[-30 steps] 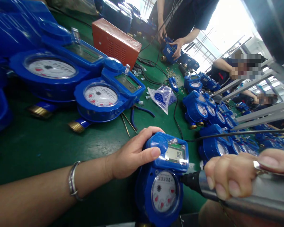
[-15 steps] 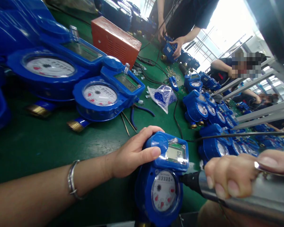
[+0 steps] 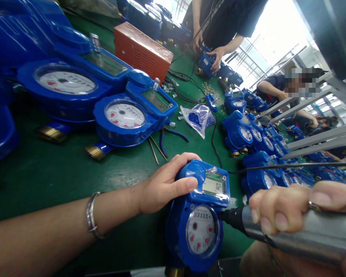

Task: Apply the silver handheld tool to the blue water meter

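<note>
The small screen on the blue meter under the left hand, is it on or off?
On: the screen on the blue meter shows dark digits, steadied by the left hand.

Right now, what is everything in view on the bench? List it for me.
held water meter: one, blue, near edge, under both hands
water meters at left: two plainly seen, blue with brass ends, on the green mat
water meters at right: many, blue, in a row; count unclear
metal box: one, orange, far left
plastic bag: one, clear with blue parts, mid bench
pliers: one, blue handles, beside the bag
co-worker's hands: on a far meter
power screwdriver: one, silver and black, tip at the held meter
left hand: gripping the held meter's top
right hand: wrapped around the screwdriver
</note>
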### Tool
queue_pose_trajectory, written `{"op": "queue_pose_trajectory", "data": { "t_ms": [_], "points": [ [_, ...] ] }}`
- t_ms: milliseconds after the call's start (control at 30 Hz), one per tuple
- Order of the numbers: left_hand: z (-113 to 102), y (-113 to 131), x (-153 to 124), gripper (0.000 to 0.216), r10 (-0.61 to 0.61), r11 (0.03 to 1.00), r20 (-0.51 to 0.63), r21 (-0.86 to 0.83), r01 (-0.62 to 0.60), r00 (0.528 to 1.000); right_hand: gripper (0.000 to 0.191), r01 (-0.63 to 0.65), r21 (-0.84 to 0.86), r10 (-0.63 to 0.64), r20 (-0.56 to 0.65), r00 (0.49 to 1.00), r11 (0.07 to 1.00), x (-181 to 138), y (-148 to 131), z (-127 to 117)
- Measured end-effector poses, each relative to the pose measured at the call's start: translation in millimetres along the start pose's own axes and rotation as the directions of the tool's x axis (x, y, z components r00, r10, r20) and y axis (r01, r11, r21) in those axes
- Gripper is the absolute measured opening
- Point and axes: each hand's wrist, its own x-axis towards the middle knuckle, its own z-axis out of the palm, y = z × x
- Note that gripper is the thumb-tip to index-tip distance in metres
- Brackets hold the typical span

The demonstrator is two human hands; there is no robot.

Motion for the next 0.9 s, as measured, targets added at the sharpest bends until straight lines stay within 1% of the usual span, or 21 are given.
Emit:
{"op": "queue_pose_trajectory", "data": {
  "t_ms": [133, 300, 533, 700, 767, 833, 900],
  "points": [
    [1, 1, -1, 0.051, -0.009, 1.000, -0.005, -0.005, 0.009, 1.000, 0.026, 0.002, 0.004, -0.002, -0.080, 0.997, 1.000, 0, -1, 6],
    [0, 4, 1, 0.050, 0.006, 1.000, 0.007, 0.014, -0.006, 1.000, 0.027, 0.008, 0.003, -0.008, -0.149, 0.989, 1.000, -3, -5, 12],
    [-2, 7, 3, 0.048, 0.040, 0.997, 0.048, 0.057, -0.043, 0.998, 0.030, 0.017, 0.011, -0.017, -0.032, 0.999, 1.000, -1, -4, 0],
    [-3, 6, 3, 0.048, 0.048, 0.996, 0.058, 0.068, -0.052, 0.997, 0.020, 0.002, 0.028, -0.002, 0.005, 1.000, 1.000, -3, 1, 0],
    [-3, 5, 3, 0.048, 0.051, 0.996, 0.056, 0.066, -0.055, 0.997, 0.020, 0.004, 0.047, -0.007, 0.062, 0.998, 0.999, -4, 4, -1],
    [-3, 4, 3, 0.050, 0.046, 0.997, 0.051, 0.065, -0.049, 0.998, 0.024, 0.017, 0.079, -0.024, 0.094, 0.995, 0.997, -3, 8, -7],
    [-4, 3, 2, 0.051, 0.031, 0.998, 0.045, 0.046, -0.033, 0.998, 0.030, -0.022, 0.080, 0.008, 0.174, 0.985, 0.997, -1, 11, -22]
  ]
}}
